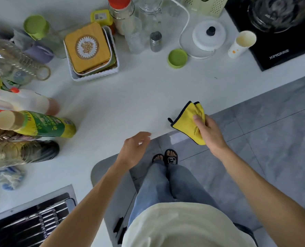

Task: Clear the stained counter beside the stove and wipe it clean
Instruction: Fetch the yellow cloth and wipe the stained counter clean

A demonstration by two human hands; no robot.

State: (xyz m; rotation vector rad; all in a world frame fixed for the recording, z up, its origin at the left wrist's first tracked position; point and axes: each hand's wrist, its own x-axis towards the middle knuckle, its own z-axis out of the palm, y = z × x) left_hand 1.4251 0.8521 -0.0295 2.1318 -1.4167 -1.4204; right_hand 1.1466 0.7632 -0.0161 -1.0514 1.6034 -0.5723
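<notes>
While the right hand (208, 130) grips a yellow cloth (188, 120) at the table's (130, 97) front edge, the left hand (135, 148) hovers beside it, fingers loose, by the bare middle.

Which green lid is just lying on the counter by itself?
The green lid beside the white appliance. The other green lid sits on a jar, far left.

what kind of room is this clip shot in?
Most likely a home kitchen: a white counter runs up to a black cooktop, cooking oil bottles and a metal shaker crowd the back, and the right hand holds a yellow cleaning cloth.
</notes>
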